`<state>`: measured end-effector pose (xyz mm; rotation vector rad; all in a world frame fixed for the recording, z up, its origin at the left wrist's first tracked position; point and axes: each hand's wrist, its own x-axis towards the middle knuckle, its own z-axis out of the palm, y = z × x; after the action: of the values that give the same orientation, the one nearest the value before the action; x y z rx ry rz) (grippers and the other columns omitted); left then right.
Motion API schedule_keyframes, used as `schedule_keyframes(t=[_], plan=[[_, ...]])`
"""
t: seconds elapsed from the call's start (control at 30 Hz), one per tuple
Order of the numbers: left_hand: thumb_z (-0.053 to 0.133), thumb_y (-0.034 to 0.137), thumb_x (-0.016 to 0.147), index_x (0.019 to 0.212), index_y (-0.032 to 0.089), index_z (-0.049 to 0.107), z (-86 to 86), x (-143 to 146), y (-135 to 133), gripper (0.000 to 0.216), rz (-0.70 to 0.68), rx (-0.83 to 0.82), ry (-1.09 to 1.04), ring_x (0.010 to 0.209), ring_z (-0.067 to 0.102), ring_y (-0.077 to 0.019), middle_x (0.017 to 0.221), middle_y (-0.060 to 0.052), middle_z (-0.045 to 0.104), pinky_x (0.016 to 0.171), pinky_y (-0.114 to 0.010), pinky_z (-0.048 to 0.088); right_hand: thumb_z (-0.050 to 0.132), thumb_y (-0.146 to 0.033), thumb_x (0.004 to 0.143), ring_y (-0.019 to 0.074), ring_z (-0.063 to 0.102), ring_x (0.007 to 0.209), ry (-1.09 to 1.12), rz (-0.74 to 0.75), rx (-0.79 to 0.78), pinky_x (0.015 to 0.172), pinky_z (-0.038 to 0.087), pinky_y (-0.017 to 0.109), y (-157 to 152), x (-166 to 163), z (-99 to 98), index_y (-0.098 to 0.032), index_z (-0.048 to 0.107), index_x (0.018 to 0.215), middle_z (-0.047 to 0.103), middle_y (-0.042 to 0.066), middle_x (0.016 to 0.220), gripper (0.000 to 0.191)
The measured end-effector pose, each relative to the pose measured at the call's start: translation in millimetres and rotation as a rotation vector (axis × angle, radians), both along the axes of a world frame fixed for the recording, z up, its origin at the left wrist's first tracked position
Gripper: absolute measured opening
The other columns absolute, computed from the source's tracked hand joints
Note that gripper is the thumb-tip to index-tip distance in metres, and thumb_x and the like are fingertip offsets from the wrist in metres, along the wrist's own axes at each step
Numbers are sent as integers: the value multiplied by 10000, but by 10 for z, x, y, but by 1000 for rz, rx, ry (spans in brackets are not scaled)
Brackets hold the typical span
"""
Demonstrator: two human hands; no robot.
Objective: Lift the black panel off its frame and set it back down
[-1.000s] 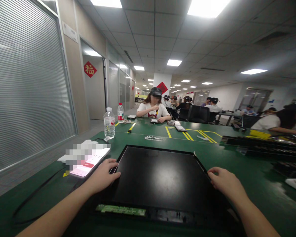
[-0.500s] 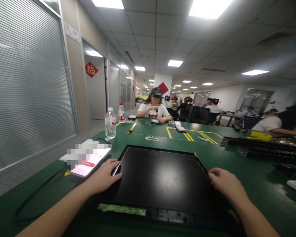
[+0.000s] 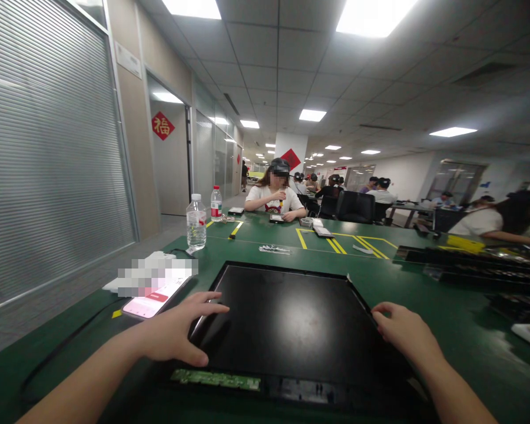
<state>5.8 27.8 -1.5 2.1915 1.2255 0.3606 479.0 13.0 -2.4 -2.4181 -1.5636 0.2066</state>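
A flat black display panel in a dark frame lies on the green table in front of me. A narrow green circuit board runs along its near edge on the left. My left hand is over the panel's left edge, its fingers spread and nothing held. The thumb hovers near the circuit board; whether it touches the panel I cannot tell. At the panel's right edge, my right hand has its thumb and fingers pinched together on the frame. Its lower fingers are partly hidden.
Left of the panel lie a lit phone and a black cable. Beyond stand two bottles. Dark stacked frames are at the right. A person sits across the green table, which carries yellow tape.
My left hand has come off the panel's left edge, moved slightly toward me and spread its fingers. The right hand stays at the right edge, and the panel has hardly moved.
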Motion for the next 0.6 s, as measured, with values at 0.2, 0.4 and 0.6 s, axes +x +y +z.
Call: schedule_keyframes(t=[0.2, 0.4, 0.6], plan=[[753, 345, 520, 1241, 381, 477, 9, 28, -10, 772, -81, 2, -7, 1326, 233, -317, 1479, -3, 246, 1055, -444, 230, 385, -389, 741, 192, 631, 703, 3, -1, 2, 569, 425, 263, -13, -14, 16, -254, 644, 872, 679, 48, 778, 320], [734, 299, 547, 1190, 372, 528, 70, 99, -40, 679, -135, 37, -37, 1307, 285, -304, 1451, 5, 311, 1048, -422, 254, 380, -391, 738, 192, 628, 707, 2, 5, 9, 577, 418, 266, -15, -21, 31, -254, 641, 852, 678, 46, 780, 316], [694, 209, 576, 1180, 348, 517, 62, 123, -38, 645, -190, 95, 7, 1298, 302, -282, 1451, -1, 297, 1045, -412, 263, 382, -395, 726, 205, 623, 713, -2, -7, 10, 593, 416, 283, -2, -18, 18, -259, 639, 843, 676, 52, 775, 314]])
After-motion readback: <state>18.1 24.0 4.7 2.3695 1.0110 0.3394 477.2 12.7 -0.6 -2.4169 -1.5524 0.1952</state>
